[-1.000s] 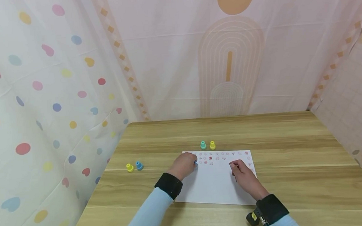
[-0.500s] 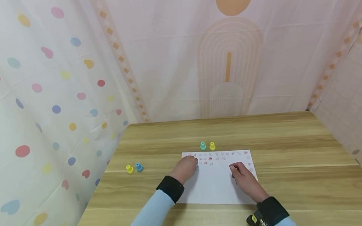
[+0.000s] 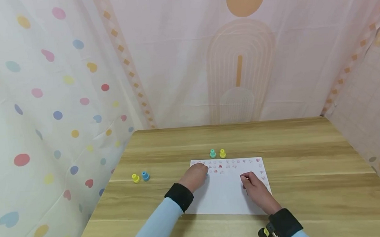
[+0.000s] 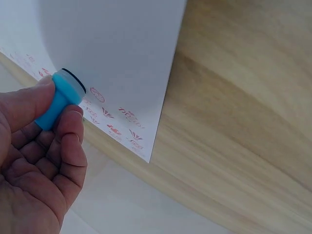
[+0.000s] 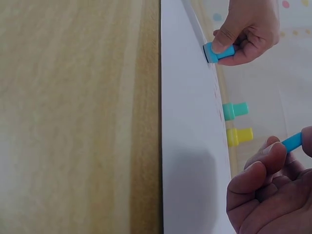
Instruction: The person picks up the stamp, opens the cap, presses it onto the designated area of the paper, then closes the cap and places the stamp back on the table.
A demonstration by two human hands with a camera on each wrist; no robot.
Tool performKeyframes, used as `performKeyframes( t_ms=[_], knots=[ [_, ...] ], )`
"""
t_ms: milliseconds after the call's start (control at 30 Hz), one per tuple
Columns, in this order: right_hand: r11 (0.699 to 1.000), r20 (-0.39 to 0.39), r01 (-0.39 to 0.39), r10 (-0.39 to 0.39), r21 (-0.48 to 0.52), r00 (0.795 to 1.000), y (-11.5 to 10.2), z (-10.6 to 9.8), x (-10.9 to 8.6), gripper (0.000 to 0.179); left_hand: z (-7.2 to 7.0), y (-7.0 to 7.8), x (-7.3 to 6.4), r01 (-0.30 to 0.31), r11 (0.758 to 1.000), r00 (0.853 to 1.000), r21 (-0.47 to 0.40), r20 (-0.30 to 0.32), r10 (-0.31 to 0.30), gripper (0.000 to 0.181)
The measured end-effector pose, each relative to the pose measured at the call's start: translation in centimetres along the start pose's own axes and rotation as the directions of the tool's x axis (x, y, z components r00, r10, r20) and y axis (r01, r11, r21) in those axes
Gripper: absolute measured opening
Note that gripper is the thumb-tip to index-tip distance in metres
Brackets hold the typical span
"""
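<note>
My left hand (image 3: 195, 177) pinches a blue toy stamp (image 4: 61, 97) between thumb and fingers, over the upper left of a white sheet of paper (image 3: 225, 194). In the left wrist view, the stamp's dark-rimmed end faces the paper, right beside small red stamped prints (image 4: 114, 129). Rows of these prints run along the sheet's far edge and down its right side. Over the right part of the sheet, my right hand (image 3: 258, 191) pinches a small blue piece (image 5: 292, 142) between thumb and forefinger. Fingers cover most of that piece, so I cannot tell its kind.
Beyond the paper's far edge stand a green stamp (image 3: 212, 153) and a yellow stamp (image 3: 222, 153). Farther left on the wooden table (image 3: 313, 162) are another yellow stamp (image 3: 135, 178) and a blue stamp (image 3: 145, 176). Patterned curtains (image 3: 181, 62) hang behind and beside the table.
My left hand has shifted slightly toward me and to the right with the blue stamp, which now shows less in the head view. The right hand stays nearly in place.
</note>
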State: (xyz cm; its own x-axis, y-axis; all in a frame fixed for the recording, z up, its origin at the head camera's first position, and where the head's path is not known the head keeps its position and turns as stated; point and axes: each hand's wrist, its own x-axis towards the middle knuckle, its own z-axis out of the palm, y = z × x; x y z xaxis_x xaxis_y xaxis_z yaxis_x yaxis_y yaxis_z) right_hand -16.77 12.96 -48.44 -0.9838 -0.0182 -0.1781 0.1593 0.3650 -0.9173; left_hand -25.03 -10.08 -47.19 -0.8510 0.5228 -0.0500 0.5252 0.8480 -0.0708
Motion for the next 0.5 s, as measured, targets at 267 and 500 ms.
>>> performKeyframes(
  t_ms=[267,500],
  knots=[
    [1.000,-0.004,-0.007,0.007,-0.010,1.000,0.05,0.21,-0.13,0.033,0.05,-0.15,-0.14,0.015,1.000,0.999,-0.012,0.029,-0.015,0.017],
    [1.000,-0.007,-0.004,0.004,-0.009,1.000,0.01,0.36,-0.12,0.033,-0.30,0.06,-0.14,0.003,1.000,1.000,-0.017,0.026,-0.003,0.018]
  ],
)
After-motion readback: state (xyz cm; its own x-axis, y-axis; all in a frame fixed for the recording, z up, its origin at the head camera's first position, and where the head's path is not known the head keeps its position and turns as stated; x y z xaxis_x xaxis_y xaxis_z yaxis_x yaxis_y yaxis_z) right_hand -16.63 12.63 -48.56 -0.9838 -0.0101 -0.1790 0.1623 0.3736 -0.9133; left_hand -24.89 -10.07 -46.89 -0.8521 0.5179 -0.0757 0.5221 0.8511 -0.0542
